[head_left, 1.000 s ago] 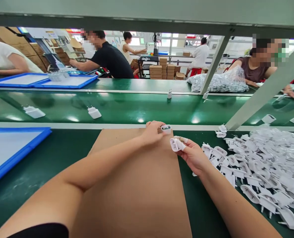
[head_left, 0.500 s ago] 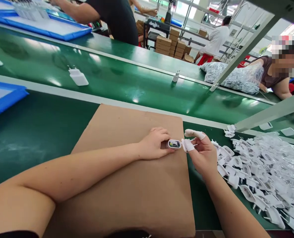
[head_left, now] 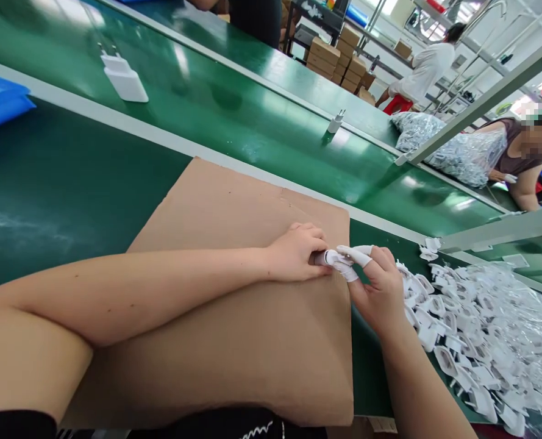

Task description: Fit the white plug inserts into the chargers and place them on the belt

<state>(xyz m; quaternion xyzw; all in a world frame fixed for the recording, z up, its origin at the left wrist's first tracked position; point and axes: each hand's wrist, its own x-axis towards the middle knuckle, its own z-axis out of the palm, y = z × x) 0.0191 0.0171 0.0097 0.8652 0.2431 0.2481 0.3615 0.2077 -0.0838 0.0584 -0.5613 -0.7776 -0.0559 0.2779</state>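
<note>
My left hand (head_left: 300,251) is closed around a white charger housing (head_left: 320,258), held just over the right part of a brown cardboard sheet (head_left: 234,213). White covers sit on the thumb and fingers of my right hand (head_left: 374,277). Between those fingertips is a white plug cap (head_left: 337,256), pressed against the housing's end. The cap hides the opening, and the fingers partly cover the cap. Right of my right hand lies a heap of white plug caps (head_left: 472,332) with pins.
Beyond the cardboard runs a green conveyor belt (head_left: 252,131) carrying a white charger (head_left: 124,76) and a smaller one (head_left: 336,122). A metal post (head_left: 481,100) slants at the right. A co-worker (head_left: 522,152) sits behind a clear bag of parts (head_left: 463,152). A blue tray (head_left: 5,100) is at left.
My right hand has brought the plug cap left onto the housing's open end, covering the parts visible inside before. The head view has tilted and shifted. Chargers on the belt appear in new positions.
</note>
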